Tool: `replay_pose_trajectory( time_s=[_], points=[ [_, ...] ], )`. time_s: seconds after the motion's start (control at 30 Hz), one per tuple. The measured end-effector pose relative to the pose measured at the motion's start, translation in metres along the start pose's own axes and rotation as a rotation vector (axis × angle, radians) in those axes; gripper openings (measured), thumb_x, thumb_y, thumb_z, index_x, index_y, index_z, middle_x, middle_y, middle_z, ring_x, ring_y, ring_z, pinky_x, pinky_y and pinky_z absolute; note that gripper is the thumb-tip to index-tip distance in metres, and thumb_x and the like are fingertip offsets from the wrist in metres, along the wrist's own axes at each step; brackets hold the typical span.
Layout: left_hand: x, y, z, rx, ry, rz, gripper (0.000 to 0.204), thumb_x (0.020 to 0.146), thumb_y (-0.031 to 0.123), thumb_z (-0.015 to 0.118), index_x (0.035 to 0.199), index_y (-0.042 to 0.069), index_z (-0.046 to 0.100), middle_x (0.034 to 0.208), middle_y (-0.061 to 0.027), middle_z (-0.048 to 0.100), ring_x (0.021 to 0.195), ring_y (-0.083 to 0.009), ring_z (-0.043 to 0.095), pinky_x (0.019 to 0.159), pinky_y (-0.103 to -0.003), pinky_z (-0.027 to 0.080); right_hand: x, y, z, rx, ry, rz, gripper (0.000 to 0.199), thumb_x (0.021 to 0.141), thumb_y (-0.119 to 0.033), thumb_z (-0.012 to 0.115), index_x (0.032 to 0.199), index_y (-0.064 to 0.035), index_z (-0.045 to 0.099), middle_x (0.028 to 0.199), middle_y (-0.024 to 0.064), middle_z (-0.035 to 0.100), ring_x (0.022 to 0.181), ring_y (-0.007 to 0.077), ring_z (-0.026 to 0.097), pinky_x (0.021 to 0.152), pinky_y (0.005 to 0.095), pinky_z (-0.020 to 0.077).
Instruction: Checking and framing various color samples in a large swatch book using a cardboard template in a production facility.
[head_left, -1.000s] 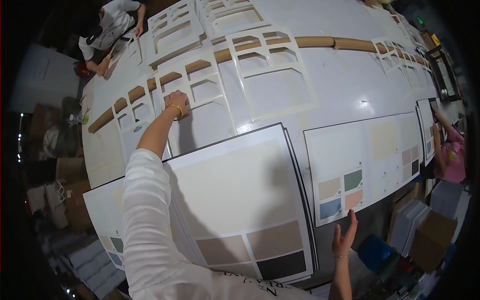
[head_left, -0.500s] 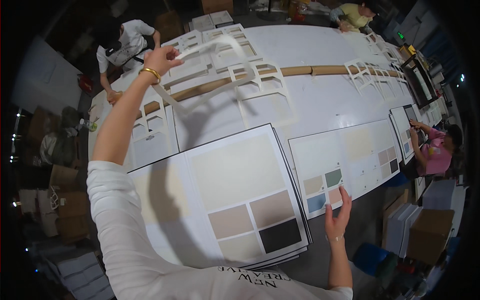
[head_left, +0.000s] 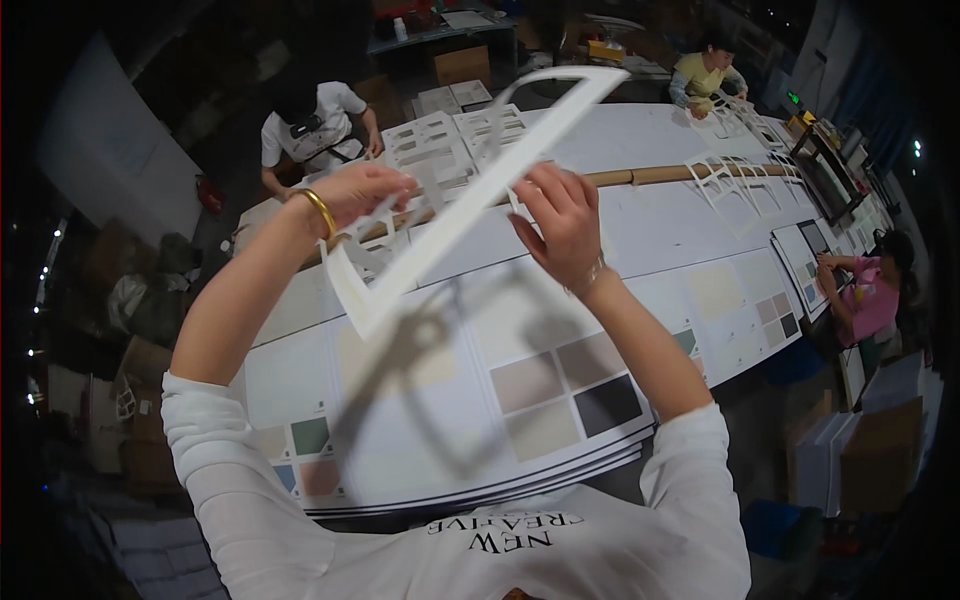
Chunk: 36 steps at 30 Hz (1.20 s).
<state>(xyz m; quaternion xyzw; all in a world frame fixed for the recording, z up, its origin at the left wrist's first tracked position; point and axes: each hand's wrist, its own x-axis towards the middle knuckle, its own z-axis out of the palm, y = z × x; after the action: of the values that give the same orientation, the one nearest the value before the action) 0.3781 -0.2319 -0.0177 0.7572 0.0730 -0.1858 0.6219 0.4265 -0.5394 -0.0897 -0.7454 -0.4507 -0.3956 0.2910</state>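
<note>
A thin white cut-out frame is held up at a tilt above the table, partly blurred by motion. My left hand, with a gold bangle at its wrist, has its fingers pinched at the frame's left side. On the other side, my right hand curls its fingers at the long white strip; its exact hold is blurred. Below both hands lies a stack of large swatch boards with beige, grey, black, green and pink blocks. The frame and my arms cast shadows on the top board.
A long brown cardboard tube runs across the white table. White cut-out frames lie along it, others far left. Co-workers sit at the far left, far right and right. Cartons stand at lower right.
My right hand has risen from the boards at the right to the frame. My left hand has come lower, and the frame has turned and moved nearer. Another swatch block group now shows at lower left.
</note>
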Motion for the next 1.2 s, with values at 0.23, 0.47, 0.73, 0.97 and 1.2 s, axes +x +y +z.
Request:
replay_pose_trajectory(
  time_s=[0.23, 0.47, 0.73, 0.97, 1.2],
  points=[
    [-0.090, -0.024, 0.033, -0.001, -0.167, 0.021, 0.040, 0.094, 0.034, 0.066, 0.110, -0.002, 0.066, 0.095, -0.0048, 0.068, 0.092, -0.0111, 0.062, 0.093, -0.027, 0.047, 0.042, -0.060, 0.014, -0.243, 0.053, -0.306, 0.029, 0.085, -0.023, 0.072, 0.113, -0.0234, 0.069, 0.112, -0.0073, 0.068, 0.117, 0.0108, 0.058, 0.112, 0.0438, 0.0154],
    [-0.157, -0.043, -0.032, 0.121, 0.244, 0.242, 0.049, 0.096, 0.052, 0.053, 0.124, 0.014, 0.064, 0.120, -0.0052, 0.065, 0.115, -0.0150, 0.058, 0.094, -0.030, 0.044, 0.050, -0.105, -0.014, -0.427, -0.056, -0.430, 0.018, 0.083, -0.020, 0.065, 0.098, -0.0275, 0.069, 0.085, -0.0104, 0.066, 0.096, 0.0070, 0.062, 0.114, 0.0460, 0.0158],
    [-0.279, -0.033, -0.118, 0.107, 0.741, 0.929, 0.047, 0.103, 0.043, 0.043, 0.137, 0.012, 0.054, 0.138, -0.0030, 0.057, 0.128, -0.0139, 0.051, 0.108, -0.030, 0.036, 0.040, -0.149, -0.042, -0.425, -0.270, -0.356, 0.016, 0.084, -0.018, 0.067, 0.098, -0.0231, 0.071, 0.082, -0.0094, 0.066, 0.092, 0.0088, 0.062, 0.113, 0.0429, 0.0228],
    [-0.296, 0.000, 0.027, 1.070, 1.115, 0.959, 0.043, 0.085, 0.028, 0.073, 0.121, 0.005, 0.065, 0.123, -0.0148, 0.064, 0.118, -0.0299, 0.057, 0.106, -0.040, 0.037, 0.034, -0.201, -0.053, -0.415, -0.386, -0.366, 0.026, 0.080, -0.013, 0.074, 0.105, -0.0206, 0.071, 0.085, -0.0057, 0.068, 0.092, 0.0112, 0.063, 0.109, 0.0427, 0.0256],
    [-0.245, -0.015, 0.002, 1.320, 1.212, 1.087, 0.034, 0.068, 0.019, 0.084, 0.098, 0.009, 0.072, 0.093, -0.0055, 0.070, 0.093, -0.0244, 0.062, 0.087, -0.040, 0.040, 0.026, -0.236, -0.069, -0.386, -0.301, -0.407, 0.020, 0.081, -0.012, 0.069, 0.100, -0.0180, 0.069, 0.078, -0.0055, 0.062, 0.091, 0.0098, 0.061, 0.111, 0.0416, 0.0245]
  ],
)
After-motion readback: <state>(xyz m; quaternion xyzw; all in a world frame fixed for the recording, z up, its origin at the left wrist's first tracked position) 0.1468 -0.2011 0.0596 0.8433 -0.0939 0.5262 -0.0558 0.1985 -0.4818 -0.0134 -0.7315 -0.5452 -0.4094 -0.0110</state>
